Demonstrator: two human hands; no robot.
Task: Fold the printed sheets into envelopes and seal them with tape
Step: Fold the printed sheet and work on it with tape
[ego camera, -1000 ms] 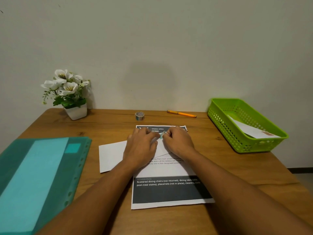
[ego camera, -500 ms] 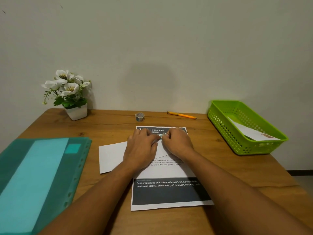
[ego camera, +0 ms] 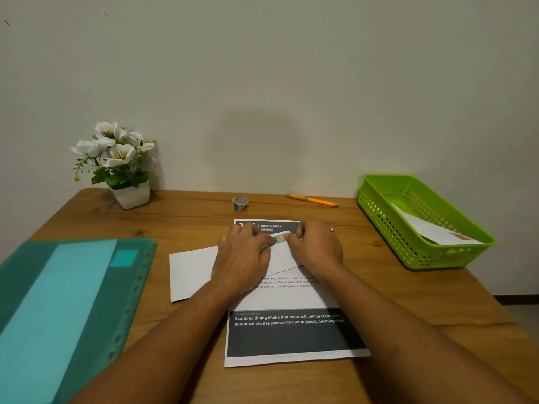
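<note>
Desk: we sit at a brown wooden table (ego camera: 180, 223) set against a plain pale wall (ego camera: 262, 83).
Far left: a translucent teal plastic folder (ego camera: 58, 301) lies flat, and behind it stands a white pot of white artificial flowers (ego camera: 131, 193).
Envelope: the folded white paper envelope (ego camera: 192, 269) lies mid-table on a black-and-white printed sheet (ego camera: 291, 339).
Our left hand (ego camera: 242, 258): curled fingers hold one end of a small patterned strip of tape (ego camera: 280, 237) at the envelope's flap.
Our right hand (ego camera: 316, 246): fingertips pinch the strip's other end.
Behind: a small patterned tape roll (ego camera: 241, 203), then an orange pen (ego camera: 313, 200).
Far right: a lime-green plastic basket (ego camera: 379, 211) holds a white envelope (ego camera: 434, 231).
</note>
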